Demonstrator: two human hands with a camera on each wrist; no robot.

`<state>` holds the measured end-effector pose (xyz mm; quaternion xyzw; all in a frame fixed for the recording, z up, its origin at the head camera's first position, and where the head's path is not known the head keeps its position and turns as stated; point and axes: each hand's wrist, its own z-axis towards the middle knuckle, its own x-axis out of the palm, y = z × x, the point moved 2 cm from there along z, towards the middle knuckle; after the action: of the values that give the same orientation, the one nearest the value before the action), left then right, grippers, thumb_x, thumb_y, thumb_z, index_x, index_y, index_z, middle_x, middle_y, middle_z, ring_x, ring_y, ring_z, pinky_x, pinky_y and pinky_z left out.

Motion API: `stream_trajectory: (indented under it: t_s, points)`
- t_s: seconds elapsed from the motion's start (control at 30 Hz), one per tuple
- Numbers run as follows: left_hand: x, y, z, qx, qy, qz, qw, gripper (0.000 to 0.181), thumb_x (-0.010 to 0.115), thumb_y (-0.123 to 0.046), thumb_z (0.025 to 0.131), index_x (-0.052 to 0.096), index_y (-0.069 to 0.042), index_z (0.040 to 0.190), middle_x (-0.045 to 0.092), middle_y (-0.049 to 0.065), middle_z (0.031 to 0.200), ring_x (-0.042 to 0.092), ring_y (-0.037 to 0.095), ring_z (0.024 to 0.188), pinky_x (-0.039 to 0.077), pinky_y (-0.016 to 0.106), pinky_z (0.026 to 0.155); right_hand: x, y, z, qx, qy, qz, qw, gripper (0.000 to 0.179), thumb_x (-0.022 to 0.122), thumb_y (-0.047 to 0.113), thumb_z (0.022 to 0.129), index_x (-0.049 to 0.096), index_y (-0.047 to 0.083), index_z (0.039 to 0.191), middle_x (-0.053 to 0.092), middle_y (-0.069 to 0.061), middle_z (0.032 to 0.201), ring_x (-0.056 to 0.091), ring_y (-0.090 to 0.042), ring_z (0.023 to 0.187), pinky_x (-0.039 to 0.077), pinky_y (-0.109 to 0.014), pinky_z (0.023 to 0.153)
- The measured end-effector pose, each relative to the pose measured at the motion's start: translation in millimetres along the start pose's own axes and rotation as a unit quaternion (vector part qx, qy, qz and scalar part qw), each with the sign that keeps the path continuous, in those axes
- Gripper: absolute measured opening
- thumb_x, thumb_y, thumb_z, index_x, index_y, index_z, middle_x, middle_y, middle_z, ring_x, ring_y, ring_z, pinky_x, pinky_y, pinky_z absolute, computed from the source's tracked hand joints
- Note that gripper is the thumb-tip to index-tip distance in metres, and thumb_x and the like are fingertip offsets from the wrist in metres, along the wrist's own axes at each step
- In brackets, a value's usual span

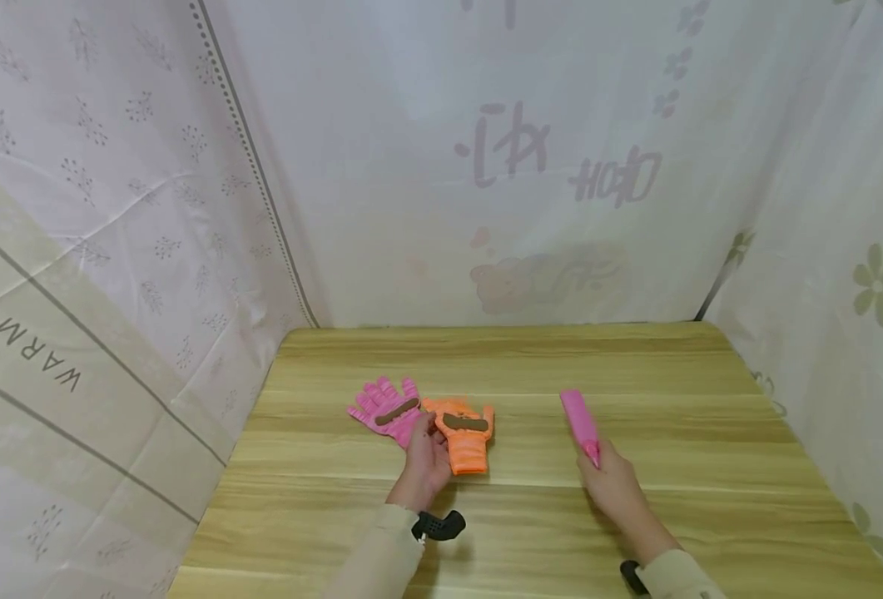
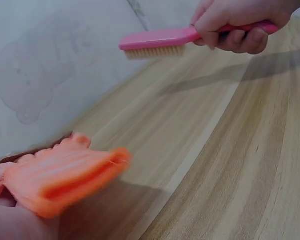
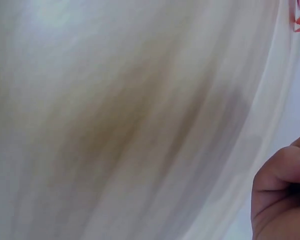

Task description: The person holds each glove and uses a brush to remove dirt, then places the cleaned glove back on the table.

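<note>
My left hand (image 1: 428,466) holds an orange knitted glove (image 1: 468,456) by its left side, thumb on top. A brown strip (image 1: 465,423) crosses this glove, and its cuff points toward me. In the left wrist view the cuff is tipped up off the wood and its opening shows. Just left of that hand lies a pink knitted glove (image 1: 402,429), fingers spread, with a similar brown strip across it. On the right, my right hand (image 1: 615,484) grips a pink brush (image 1: 579,416) by the handle. Its pale bristles (image 2: 155,52) face down, above the table.
The wood-grain table (image 1: 531,532) has rounded far corners. Patterned cloth hangs behind it (image 1: 411,166) and along both sides. A black band (image 1: 439,525) is on the left wrist, and another black band (image 1: 633,576) on the right.
</note>
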<state>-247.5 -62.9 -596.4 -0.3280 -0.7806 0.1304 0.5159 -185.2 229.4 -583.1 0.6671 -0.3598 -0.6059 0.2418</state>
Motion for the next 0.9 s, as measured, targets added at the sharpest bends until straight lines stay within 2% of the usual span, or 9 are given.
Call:
stream_trajectory:
  t_s: [0.1, 0.17, 0.2, 0.27, 0.33, 0.43, 0.67, 0.77, 0.9]
  points:
    - [3.5, -0.3, 0.2, 0.006, -0.003, -0.009, 0.9999, 0.021, 0.045, -0.031, 0.108, 0.051, -0.012, 0.115, 0.062, -0.005, 0.104, 0.059, 0.009, 0.101, 0.049, 0.025, 0.096, 2.1, 6.8, 1.0, -0.015, -0.003, 0.002, 0.9999, 0.054, 0.050, 0.018, 0.102, 0.034, -0.005, 0.149, 0.059, -0.016, 0.091, 0.047, -0.020, 0.065, 0.043, -0.031, 0.055]
    - [5.9, -0.4, 0.2, 0.010, -0.005, -0.005, 0.9999, 0.020, 0.046, -0.029, 0.108, 0.049, -0.010, 0.117, 0.059, -0.004, 0.106, 0.057, 0.009, 0.103, 0.048, 0.024, 0.097, 4.0, 11.4, 2.0, -0.020, -0.006, 0.006, 0.9998, 0.043, 0.052, 0.017, 0.101, 0.043, -0.004, 0.137, 0.056, -0.014, 0.086, 0.048, -0.019, 0.065, 0.044, -0.030, 0.054]
    - [7.0, -0.3, -0.1, 0.012, -0.006, -0.001, 0.9999, 0.020, 0.046, -0.027, 0.109, 0.048, -0.010, 0.118, 0.058, -0.004, 0.106, 0.057, 0.009, 0.103, 0.048, 0.023, 0.098, 5.2, 13.9, 2.3, -0.025, -0.006, 0.008, 0.9996, 0.042, 0.052, 0.016, 0.101, 0.043, -0.003, 0.137, 0.056, -0.013, 0.085, 0.048, -0.019, 0.064, 0.043, -0.030, 0.054]
    - [8.1, 0.2, -1.1, 0.013, -0.012, 0.009, 0.9998, 0.018, 0.047, -0.026, 0.109, 0.049, -0.009, 0.117, 0.058, -0.005, 0.103, 0.057, 0.008, 0.099, 0.048, 0.022, 0.095, 8.1, 19.2, 2.7, -0.032, -0.005, 0.011, 0.9994, 0.031, 0.054, 0.017, 0.100, 0.048, -0.002, 0.124, 0.054, -0.010, 0.081, 0.047, -0.018, 0.063, 0.042, -0.029, 0.052]
    - [8.8, 0.9, -2.8, 0.013, -0.016, 0.020, 0.9996, 0.017, 0.046, -0.025, 0.109, 0.049, -0.010, 0.114, 0.057, -0.006, 0.098, 0.056, 0.006, 0.094, 0.048, 0.020, 0.090, 12.1, 24.1, 2.3, -0.035, 0.003, 0.016, 0.9993, 0.024, 0.054, 0.019, 0.100, 0.048, 0.000, 0.114, 0.052, -0.008, 0.078, 0.046, -0.017, 0.062, 0.042, -0.028, 0.051]
    - [8.9, 2.0, -5.8, 0.012, -0.016, 0.034, 0.9992, 0.016, 0.045, -0.025, 0.109, 0.050, -0.009, 0.110, 0.056, -0.007, 0.090, 0.053, 0.004, 0.085, 0.047, 0.019, 0.083, 18.8, 30.4, 0.4, -0.035, 0.015, 0.020, 0.9991, 0.022, 0.054, 0.024, 0.103, 0.048, 0.003, 0.108, 0.048, -0.005, 0.076, 0.044, -0.015, 0.063, 0.040, -0.027, 0.051]
    - [11.7, 1.7, -12.3, 0.018, -0.001, 0.056, 0.9982, 0.015, 0.043, -0.024, 0.110, 0.048, -0.009, 0.107, 0.052, -0.007, 0.084, 0.046, 0.004, 0.073, 0.042, 0.017, 0.073, 32.4, 45.8, -1.2, -0.044, 0.029, 0.025, 0.9983, 0.042, 0.044, 0.047, 0.107, 0.051, 0.006, 0.105, 0.041, -0.002, 0.073, 0.038, -0.014, 0.062, 0.035, -0.026, 0.051]
    - [14.9, 2.0, -14.2, 0.020, 0.014, 0.073, 0.9971, 0.016, 0.040, -0.022, 0.110, 0.047, -0.008, 0.111, 0.054, -0.006, 0.089, 0.050, 0.004, 0.077, 0.045, 0.017, 0.077, 35.8, 52.4, -1.6, -0.050, 0.030, 0.021, 0.9981, 0.045, 0.039, 0.050, 0.107, 0.052, 0.007, 0.104, 0.042, -0.002, 0.071, 0.039, -0.014, 0.060, 0.037, -0.026, 0.050]
    - [18.6, 3.4, -15.0, 0.020, 0.022, 0.073, 0.9969, 0.011, 0.039, -0.020, 0.110, 0.042, -0.009, 0.109, 0.048, -0.004, 0.092, 0.045, 0.005, 0.080, 0.041, 0.018, 0.077, 39.5, 60.2, -1.3, -0.061, 0.032, 0.018, 0.9975, 0.048, 0.036, 0.051, 0.108, 0.054, 0.006, 0.107, 0.042, -0.002, 0.072, 0.040, -0.015, 0.061, 0.037, -0.027, 0.051]
